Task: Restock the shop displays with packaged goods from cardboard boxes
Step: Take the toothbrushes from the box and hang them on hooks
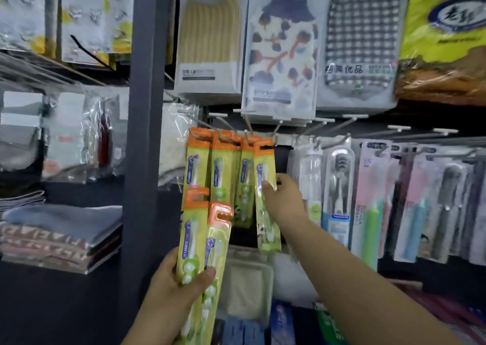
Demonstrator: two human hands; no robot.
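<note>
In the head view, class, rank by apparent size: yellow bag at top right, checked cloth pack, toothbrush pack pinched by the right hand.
1. yellow bag, though cropped
2. checked cloth pack
3. toothbrush pack

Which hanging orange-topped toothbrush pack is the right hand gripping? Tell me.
The rightmost hanging pack: the right hand pinches its edge. The three packs to its left hang untouched.
</note>
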